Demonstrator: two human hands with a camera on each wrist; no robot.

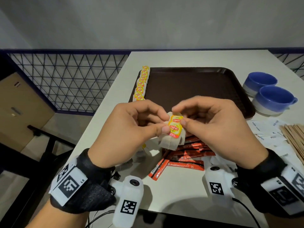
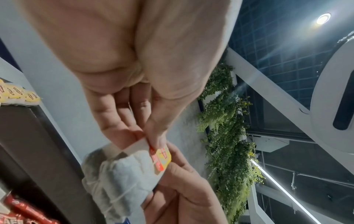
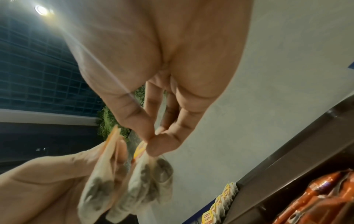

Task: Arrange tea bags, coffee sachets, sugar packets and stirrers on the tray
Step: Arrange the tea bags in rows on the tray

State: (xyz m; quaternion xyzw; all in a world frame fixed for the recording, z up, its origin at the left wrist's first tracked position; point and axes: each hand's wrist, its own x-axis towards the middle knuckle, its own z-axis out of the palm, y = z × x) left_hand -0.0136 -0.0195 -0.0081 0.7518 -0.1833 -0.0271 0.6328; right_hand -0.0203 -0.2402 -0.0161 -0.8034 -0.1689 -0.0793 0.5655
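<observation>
Paper tea bags (image 1: 172, 135) pinched between both hands' fingers (image 1: 165, 129).

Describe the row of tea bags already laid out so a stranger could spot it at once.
Start at the dark brown tray in the middle of the white table. Along its left edge runs the row of tea bags, overlapping from the near corner to the far one. Their yellow Lipton tags set them apart from the red coffee sachets heaped on the table nearer the person.
</observation>
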